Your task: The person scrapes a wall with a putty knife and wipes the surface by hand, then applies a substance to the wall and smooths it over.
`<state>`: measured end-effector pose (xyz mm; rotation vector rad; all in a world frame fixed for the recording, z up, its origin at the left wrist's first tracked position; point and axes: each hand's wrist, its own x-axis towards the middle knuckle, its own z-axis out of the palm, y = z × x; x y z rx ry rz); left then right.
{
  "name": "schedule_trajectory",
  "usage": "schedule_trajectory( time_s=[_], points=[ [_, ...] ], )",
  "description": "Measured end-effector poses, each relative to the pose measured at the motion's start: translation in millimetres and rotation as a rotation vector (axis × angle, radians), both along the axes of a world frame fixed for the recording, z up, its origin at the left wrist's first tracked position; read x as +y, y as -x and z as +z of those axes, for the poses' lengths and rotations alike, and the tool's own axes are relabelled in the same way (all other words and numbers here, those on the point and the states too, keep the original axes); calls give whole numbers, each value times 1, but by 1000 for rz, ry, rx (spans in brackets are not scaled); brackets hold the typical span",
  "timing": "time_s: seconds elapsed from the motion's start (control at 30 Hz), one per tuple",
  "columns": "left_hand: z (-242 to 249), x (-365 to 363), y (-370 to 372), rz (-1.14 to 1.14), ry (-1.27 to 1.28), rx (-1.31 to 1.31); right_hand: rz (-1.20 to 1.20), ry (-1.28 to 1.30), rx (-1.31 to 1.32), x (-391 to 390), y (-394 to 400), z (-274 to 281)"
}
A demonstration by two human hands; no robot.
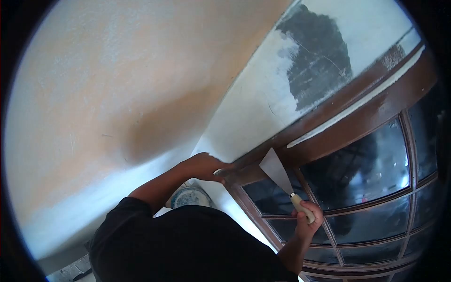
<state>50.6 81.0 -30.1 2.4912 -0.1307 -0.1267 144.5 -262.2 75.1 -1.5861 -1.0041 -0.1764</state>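
Note:
My right hand (308, 217) is closed round the pale handle of a putty knife (278, 173). The knife's wide metal blade points up and to the left, in front of the glass panes near the top of the brown window frame (338, 130). Whether the blade touches the frame cannot be made out. My left hand (206, 166) grips the left corner of that frame, fingers on top and thumb below. Above the frame, a dark grey patch (319, 58) marks the white wall (253, 101).
An orange-tinted wall (117, 61) rises on the left and meets the white wall in a corner. A round bucket (191, 196), partly hidden by my body, stands below my left arm. A pale strip (357, 104) runs along the frame's top. Dark glass panes (361, 164) fill the window.

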Motion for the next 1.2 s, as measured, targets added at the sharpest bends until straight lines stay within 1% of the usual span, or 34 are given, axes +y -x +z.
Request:
schedule_trajectory(
  time_s=[0.03,0.1,0.13,0.2,0.23,0.3,0.33,0.4,0.43,0.5,0.53,0.57,0.63,0.67,0.7,0.77,0.8,0.87,0.9,0.97,1.0,1.07,1.1,1.17,1.2],
  points=[
    [10,6,-2,-4,1,-8,-4,1,-8,9,3,6],
    [31,14,-10,31,160,-399,-55,-46,-52,24,7,17],
    [40,14,-16,14,163,-403,-71,-46,-58,32,10,19],
    [59,13,-27,147,217,-942,-62,-178,-63,51,17,23],
    [67,12,-34,129,220,-944,-78,-183,-68,60,21,25],
    [79,8,-48,260,20,-1319,-81,-290,-60,84,31,28],
    [86,7,-56,229,28,-1315,-110,-301,-60,96,36,29],
    [99,7,-74,292,118,-1507,-182,-322,-229,118,45,35],
    [108,9,-79,259,135,-1495,-218,-325,-224,125,49,39],
    [127,14,-85,282,107,-1576,-64,-402,-182,133,51,46],
    [134,15,-89,294,114,-1627,-52,-395,-187,134,49,46],
    [138,17,-92,283,113,-1621,-61,-402,-182,137,47,49],
    [144,24,-98,316,61,-1727,-35,-388,-129,144,45,56],
    [148,27,-106,323,90,-1778,-12,-330,-94,144,42,57],
    [151,28,-109,313,69,-1777,-5,-348,-88,145,39,59],
    [155,31,-114,339,73,-1777,-73,-265,-42,152,34,60],
    [155,31,-119,304,48,-1774,-77,-302,-32,154,30,62],
    [153,30,-131,274,92,-1800,-217,51,-428,157,24,73],
    [150,27,-132,196,49,-1794,-265,95,-565,162,25,84],
    [144,36,-135,131,43,-1759,-273,134,-660,162,20,76],
    [145,42,-139,63,-1,-1740,-277,115,-652,164,20,76],
    [147,30,-141,136,205,-1738,-286,91,-649,166,18,75],
    [149,26,-141,160,217,-1707,-276,118,-622,164,15,79],
    [150,30,-139,70,200,-1663,-249,126,-615,165,14,83],
    [145,34,-141,3,185,-1638,-237,105,-658,167,7,82]
  ],
)
